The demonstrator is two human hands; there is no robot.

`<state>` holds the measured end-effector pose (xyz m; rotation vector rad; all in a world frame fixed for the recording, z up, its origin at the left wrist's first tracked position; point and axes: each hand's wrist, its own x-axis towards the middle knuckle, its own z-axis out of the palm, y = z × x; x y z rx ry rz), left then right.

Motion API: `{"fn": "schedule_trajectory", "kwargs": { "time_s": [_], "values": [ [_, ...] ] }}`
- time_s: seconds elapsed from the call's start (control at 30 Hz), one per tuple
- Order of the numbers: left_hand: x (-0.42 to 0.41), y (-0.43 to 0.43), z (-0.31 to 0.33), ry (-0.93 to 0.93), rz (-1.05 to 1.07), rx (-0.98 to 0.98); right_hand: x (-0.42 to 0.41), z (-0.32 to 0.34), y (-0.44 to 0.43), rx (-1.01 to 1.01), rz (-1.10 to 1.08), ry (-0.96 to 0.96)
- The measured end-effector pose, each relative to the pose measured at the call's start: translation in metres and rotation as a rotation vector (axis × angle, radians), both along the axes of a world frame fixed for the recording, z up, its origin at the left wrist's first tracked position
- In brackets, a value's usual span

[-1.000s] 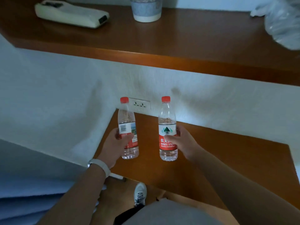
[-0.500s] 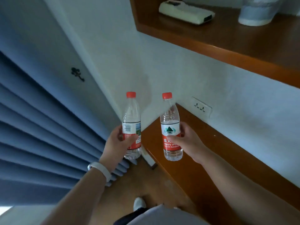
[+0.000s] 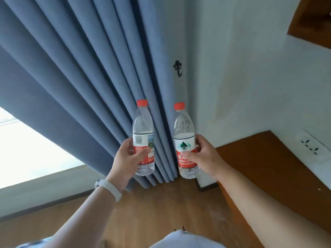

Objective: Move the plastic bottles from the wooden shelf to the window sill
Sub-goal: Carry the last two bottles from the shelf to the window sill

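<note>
I hold two clear plastic water bottles with red caps and red-and-white labels, both upright at chest height. My left hand [image 3: 128,160] grips the left bottle [image 3: 143,126] around its label. My right hand [image 3: 206,158] grips the right bottle [image 3: 184,126] the same way. Both bottles hang in front of the blue curtain [image 3: 80,77]. The lower wooden shelf [image 3: 268,167] lies at the right, and a corner of the upper shelf [image 3: 308,20] shows at the top right. A bright window [image 3: 26,154] with a pale ledge [image 3: 44,185] below it sits at the lower left.
A black hook [image 3: 177,68] is fixed on the white wall beside the curtain. A white wall socket [image 3: 311,145] sits above the lower shelf. Wooden floor [image 3: 161,212] stretches below my arms. A white band circles my left wrist.
The view has swung left from the shelves toward the curtain and window. Both hands carry the bottles along, still upright and side by side.
</note>
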<state>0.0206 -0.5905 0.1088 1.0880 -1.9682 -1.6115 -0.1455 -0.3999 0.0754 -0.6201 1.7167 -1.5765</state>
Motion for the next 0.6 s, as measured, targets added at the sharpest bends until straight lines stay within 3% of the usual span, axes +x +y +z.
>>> {"fn": "schedule_trajectory", "kwargs": {
  "time_s": [0.6],
  "values": [
    [0.278, -0.194, -0.023, 0.211, 0.304, 0.093, 0.222, 0.009, -0.253, 0.013, 0.209, 0.089]
  ]
}}
